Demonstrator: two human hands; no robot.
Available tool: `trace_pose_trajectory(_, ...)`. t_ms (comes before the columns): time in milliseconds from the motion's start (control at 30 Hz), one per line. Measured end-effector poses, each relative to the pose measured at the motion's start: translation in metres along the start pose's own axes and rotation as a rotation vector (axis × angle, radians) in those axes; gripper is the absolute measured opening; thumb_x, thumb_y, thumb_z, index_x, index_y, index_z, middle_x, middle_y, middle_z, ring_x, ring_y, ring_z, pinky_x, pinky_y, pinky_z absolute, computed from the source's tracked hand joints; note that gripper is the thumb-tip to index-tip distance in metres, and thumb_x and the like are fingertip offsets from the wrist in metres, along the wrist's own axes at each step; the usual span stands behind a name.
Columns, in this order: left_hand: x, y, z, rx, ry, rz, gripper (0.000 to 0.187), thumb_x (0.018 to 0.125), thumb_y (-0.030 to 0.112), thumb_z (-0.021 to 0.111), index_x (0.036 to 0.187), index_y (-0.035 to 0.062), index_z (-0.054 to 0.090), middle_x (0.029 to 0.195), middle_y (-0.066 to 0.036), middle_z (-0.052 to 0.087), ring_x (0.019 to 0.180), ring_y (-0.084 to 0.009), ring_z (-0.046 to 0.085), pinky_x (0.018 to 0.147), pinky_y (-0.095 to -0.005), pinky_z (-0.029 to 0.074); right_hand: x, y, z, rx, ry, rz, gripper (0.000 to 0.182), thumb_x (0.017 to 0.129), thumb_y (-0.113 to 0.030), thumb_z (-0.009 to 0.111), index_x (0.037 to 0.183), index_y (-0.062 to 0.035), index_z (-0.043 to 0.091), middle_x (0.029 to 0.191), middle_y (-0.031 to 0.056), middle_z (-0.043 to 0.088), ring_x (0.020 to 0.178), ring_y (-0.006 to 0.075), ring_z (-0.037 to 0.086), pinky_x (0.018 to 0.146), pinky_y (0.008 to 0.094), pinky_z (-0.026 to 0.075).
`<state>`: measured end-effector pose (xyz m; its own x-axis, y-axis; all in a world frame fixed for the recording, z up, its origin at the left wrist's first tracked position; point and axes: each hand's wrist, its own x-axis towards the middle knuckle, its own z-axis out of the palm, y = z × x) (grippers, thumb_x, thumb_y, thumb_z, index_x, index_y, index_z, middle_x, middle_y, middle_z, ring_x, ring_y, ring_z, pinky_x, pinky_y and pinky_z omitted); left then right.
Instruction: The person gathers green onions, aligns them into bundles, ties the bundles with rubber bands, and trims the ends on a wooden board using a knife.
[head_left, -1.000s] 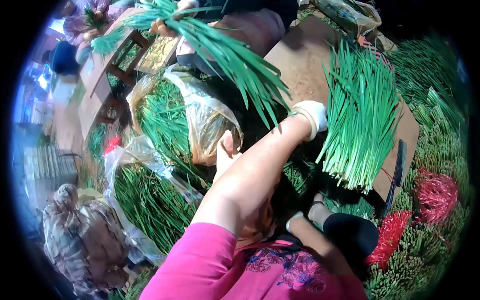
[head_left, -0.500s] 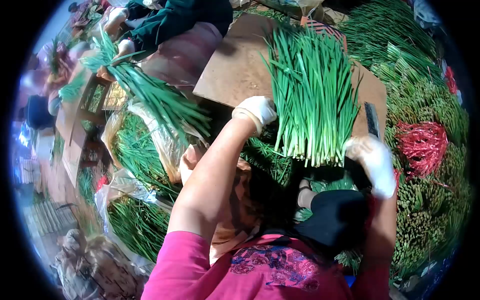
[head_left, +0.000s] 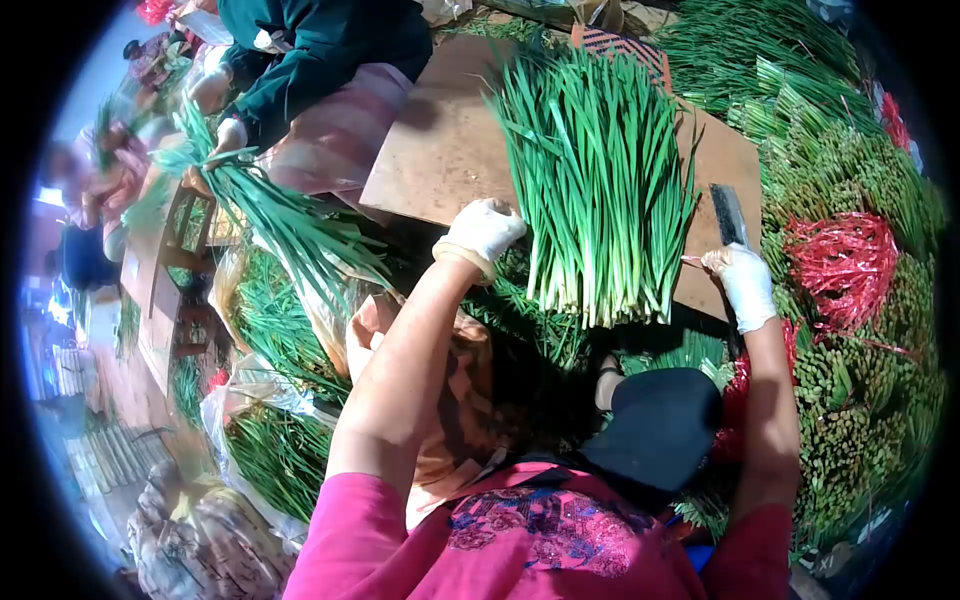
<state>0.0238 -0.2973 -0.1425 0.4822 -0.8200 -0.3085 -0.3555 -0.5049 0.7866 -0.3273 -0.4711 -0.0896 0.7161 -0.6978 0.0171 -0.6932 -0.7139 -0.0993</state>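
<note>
A wide bundle of garlic chives point(head_left: 600, 190) lies on a brown board point(head_left: 430, 150), pale cut ends overhanging the edge nearest me. My left hand point(head_left: 485, 230), in a white glove, is closed just left of the stalks; what it holds, if anything, is hidden. On the other side, my gloved right hand point(head_left: 740, 282) pinches a thin red plastic string point(head_left: 692, 261) by the bundle's lower right side. Just beyond those fingers, a dark flat blade point(head_left: 728, 213) rests on the board.
Stacked green bunches point(head_left: 840, 420) fill the right side, with a heap of red plastic strings point(head_left: 842, 268) on top. At upper left, a person in a dark green sleeve point(head_left: 290, 95) holds another bunch of greens point(head_left: 290, 220). Plastic bags of greens point(head_left: 280, 450) stand at left.
My right hand has moved from the cut ends out to the right, and the red string now shows in its fingers. My left hand stays closed beside the bundle. The view has shifted slightly.
</note>
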Motion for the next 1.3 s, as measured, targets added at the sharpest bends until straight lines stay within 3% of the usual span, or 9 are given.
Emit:
trace_pose_trajectory(67,0.004,-0.01,0.013,-0.276,-0.003,-0.014,0.017,0.075,0.016,0.059,0.078,-0.0007,0.062,0.069,-0.007,0.062,0.064,-0.0135,0.058,0.063,-0.0263,0.046,0.003,-0.009,-0.001,0.188,0.173,-0.112,0.007,0.077,-0.016,0.063,0.077,-0.0094,0.064,0.074,0.0075,0.059,0.072,0.0256,0.059,0.065,0.0343,0.048)
trace_pose_trajectory(267,-0.026,0.011,0.035,-1.052,0.157,-0.16,0.005,0.075,0.014,0.061,0.076,0.0089,0.06,0.07,0.001,0.057,0.063,-0.0097,0.054,0.058,-0.0226,0.044,0.018,-0.046,0.001,0.794,0.233,0.057,0.005,0.075,0.001,0.063,0.08,-0.0018,0.063,0.08,0.0054,0.063,0.073,0.0133,0.059,0.069,0.0248,0.047)
trace_pose_trajectory(500,-0.023,0.015,0.055,-1.196,0.217,0.031,0.002,0.076,0.005,0.059,0.076,0.0064,0.059,0.065,0.003,0.053,0.056,-0.0061,0.045,0.053,-0.0198,0.037,0.046,-0.087,0.021,1.357,0.166,0.203,0.014,0.073,0.006,0.065,0.086,0.0003,0.064,0.083,0.0031,0.063,0.075,0.0091,0.058,0.072,0.0221,0.047)
trace_pose_trajectory(700,-0.021,0.025,0.059,-1.275,0.241,0.122,0.009,0.075,-0.001,0.057,0.079,0.0066,0.058,0.074,0.003,0.055,0.066,-0.006,0.047,0.061,-0.0195,0.039,0.058,-0.108,0.01,1.251,0.152,0.098,0.007,0.076,0.006,0.06,0.076,-0.0002,0.058,0.078,0.0053,0.061,0.072,0.01,0.056,0.069,0.0229,0.046)
trace_pose_trajectory(967,-0.011,0.018,0.069,-0.798,0.542,0.228,0.006,0.079,0.001,0.055,0.083,0.0046,0.052,0.081,0.0,0.052,0.075,-0.0083,0.047,0.071,-0.0222,0.041,0.076,-0.163,-0.011,1.213,0.049,-0.037,0.009,0.075,0.007,0.059,0.076,-0.0013,0.057,0.074,0.0037,0.058,0.067,0.0103,0.053,0.062,0.0227,0.044)
trace_pose_trajectory(1033,-0.015,0.024,0.069,-0.702,0.571,0.291,0.012,0.073,0.009,0.06,0.08,0.0037,0.053,0.08,-0.012,0.054,0.078,-0.0293,0.054,0.073,-0.0358,0.044,0.081,-0.186,-0.015,0.932,0.154,-0.224,0.009,0.075,0.005,0.062,0.077,-0.0015,0.056,0.075,0.0052,0.058,0.067,0.0125,0.054,0.063,0.0235,0.044)
trace_pose_trajectory(1100,-0.019,0.023,0.068,-0.524,0.614,0.383,0.016,0.073,0.011,0.063,0.082,0.0039,0.052,0.081,-0.014,0.053,0.079,-0.0333,0.053,0.073,-0.0382,0.044,0.09,-0.205,-0.017,0.708,0.174,-0.391,0.011,0.072,-0.002,0.065,0.079,-0.0028,0.056,0.078,0.0092,0.058,0.067,0.0229,0.058,0.062,0.0273,0.046)
trace_pose_trajectory(1167,-0.019,0.017,0.067,-0.414,0.536,0.382,0.016,0.074,0.009,0.062,0.086,0.0019,0.054,0.086,-0.012,0.054,0.078,-0.0265,0.055,0.072,-0.0317,0.045,0.104,-0.208,-0.013,0.467,0.104,-0.465,0.009,0.075,-0.009,0.064,0.078,-0.0043,0.057,0.079,0.0096,0.058,0.07,0.0277,0.058,0.061,0.0323,0.046)
trace_pose_trajectory(1300,-0.014,-0.001,0.053,-0.551,0.337,0.269,0.014,0.078,0.011,0.065,0.087,0.0019,0.057,0.084,-0.006,0.058,0.077,-0.0155,0.056,0.07,-0.0278,0.046,0.124,-0.205,-0.013,0.363,-0.294,-0.257,0.019,0.072,-0.022,0.067,0.074,-0.0047,0.06,0.079,0.0133,0.061,0.076,0.0299,0.059,0.064,0.0371,0.046)
